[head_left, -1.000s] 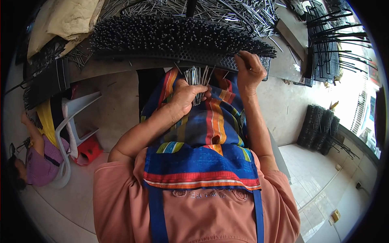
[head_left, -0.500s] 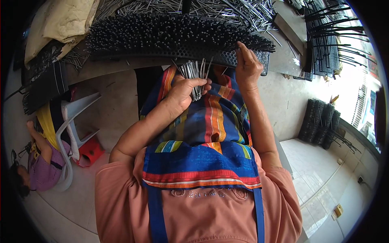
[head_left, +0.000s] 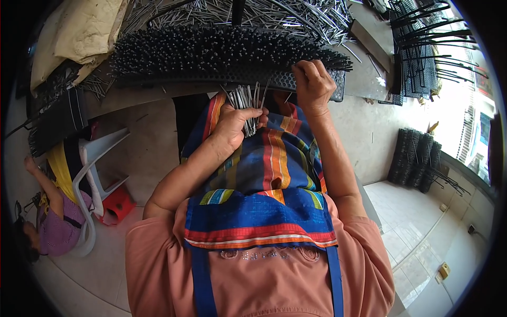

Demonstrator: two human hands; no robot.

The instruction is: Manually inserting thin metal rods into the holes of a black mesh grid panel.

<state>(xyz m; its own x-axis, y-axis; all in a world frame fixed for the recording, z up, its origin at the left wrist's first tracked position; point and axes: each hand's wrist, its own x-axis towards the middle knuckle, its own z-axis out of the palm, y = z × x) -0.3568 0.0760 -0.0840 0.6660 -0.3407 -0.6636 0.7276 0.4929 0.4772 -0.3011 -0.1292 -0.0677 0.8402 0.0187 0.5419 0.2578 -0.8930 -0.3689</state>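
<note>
My left hand (head_left: pixel 235 124) is closed around a bundle of thin, silvery strips (head_left: pixel 245 100), fanned out at the top, in front of the board's near edge. Above it lies a long black perforated board (head_left: pixel 274 78), densely filled with upright black rods (head_left: pixel 227 50) like a big brush. Bare holes show along its near side and right end. My right hand (head_left: pixel 315 87) is over that right part, fingers bent and pinched together at the holes. Whatever the fingertips hold is hidden.
Loose strips (head_left: pixel 296 18) are heaped behind the board. Brown paper sacking (head_left: pixel 87 31) lies at the far left, black wire racks (head_left: pixel 417 63) at the far right. Another person (head_left: pixel 58 222) sits at left by a pale chair (head_left: pixel 87 179) and a red container (head_left: pixel 117 206).
My right hand has shifted a little left and nearer along the board, its fingers now more bent. The left hand keeps the bundle in about the same place.
</note>
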